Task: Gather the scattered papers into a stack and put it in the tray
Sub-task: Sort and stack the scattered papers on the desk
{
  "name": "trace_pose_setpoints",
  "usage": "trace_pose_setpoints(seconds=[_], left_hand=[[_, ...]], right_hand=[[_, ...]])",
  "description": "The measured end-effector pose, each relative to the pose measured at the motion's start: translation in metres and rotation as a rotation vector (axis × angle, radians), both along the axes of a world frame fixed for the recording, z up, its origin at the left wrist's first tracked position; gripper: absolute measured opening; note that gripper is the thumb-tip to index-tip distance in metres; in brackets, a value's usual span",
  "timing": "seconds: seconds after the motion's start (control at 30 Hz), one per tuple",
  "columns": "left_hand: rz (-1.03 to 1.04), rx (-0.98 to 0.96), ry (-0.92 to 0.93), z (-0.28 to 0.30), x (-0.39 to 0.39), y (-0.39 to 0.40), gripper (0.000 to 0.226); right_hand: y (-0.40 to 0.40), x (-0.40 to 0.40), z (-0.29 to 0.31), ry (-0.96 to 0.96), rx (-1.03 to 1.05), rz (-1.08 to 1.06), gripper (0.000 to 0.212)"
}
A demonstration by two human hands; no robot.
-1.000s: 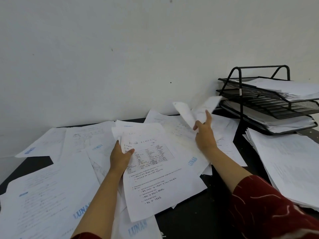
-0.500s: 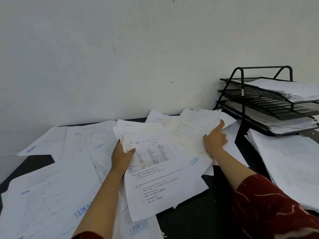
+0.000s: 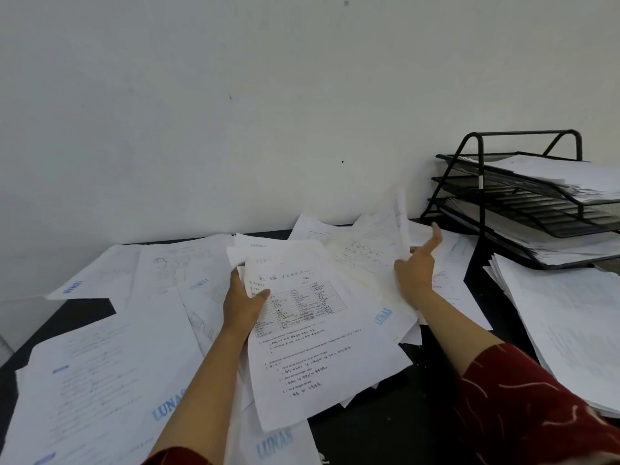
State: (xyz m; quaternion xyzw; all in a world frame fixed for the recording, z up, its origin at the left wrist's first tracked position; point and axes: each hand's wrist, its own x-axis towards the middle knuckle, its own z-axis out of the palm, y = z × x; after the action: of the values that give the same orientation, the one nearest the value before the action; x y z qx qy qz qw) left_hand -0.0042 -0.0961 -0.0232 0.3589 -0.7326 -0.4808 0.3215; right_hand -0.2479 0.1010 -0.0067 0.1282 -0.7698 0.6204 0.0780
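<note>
- My left hand (image 3: 242, 305) gripped a sheaf of papers (image 3: 322, 330) by its left edge, thumb lying on the printed table of the top sheet, above the dark desk (image 3: 385, 427).
- My right hand (image 3: 416, 268) pinched the edge of a loose sheet (image 3: 401, 213) that stood lifted and blurred, forefinger pointing out.
- The black mesh tray rack (image 3: 523, 209) stood at the far right corner, paper in its top and bottom tiers; I could not tell about the middle one.
- Its right end was cut off.
- A separate pile (image 3: 570, 323) lay before it, running out of view.
- Scattered sheets (image 3: 110, 364) covered the left; bare desk showed only near me.
</note>
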Motion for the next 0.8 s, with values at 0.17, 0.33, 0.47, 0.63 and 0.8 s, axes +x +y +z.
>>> trace_pose_setpoints(seconds=[0.17, 0.33, 0.47, 0.63, 0.8], left_hand=[[-0.042, 0.065, 0.117, 0.000, 0.004, 0.003, 0.107], [-0.087, 0.051, 0.182, 0.002, 0.006, 0.005, 0.102], [-0.032, 0.067, 0.144, 0.001, 0.006, 0.004, 0.098], [0.034, 0.089, 0.117, 0.000, 0.004, 0.002, 0.074], [0.070, 0.048, 0.079, 0.000, 0.004, 0.003, 0.032]], right_hand=[[0.000, -0.006, 0.012, -0.156, 0.279, 0.049, 0.027], [0.002, -0.005, 0.047, 0.015, 0.024, -0.121, 0.029], [0.008, -0.011, 0.095, 0.085, -0.314, -0.112, 0.038], [0.010, -0.020, 0.136, 0.102, -0.535, -0.069, 0.044], [-0.002, -0.019, 0.133, -0.009, -0.467, 0.078, 0.061]])
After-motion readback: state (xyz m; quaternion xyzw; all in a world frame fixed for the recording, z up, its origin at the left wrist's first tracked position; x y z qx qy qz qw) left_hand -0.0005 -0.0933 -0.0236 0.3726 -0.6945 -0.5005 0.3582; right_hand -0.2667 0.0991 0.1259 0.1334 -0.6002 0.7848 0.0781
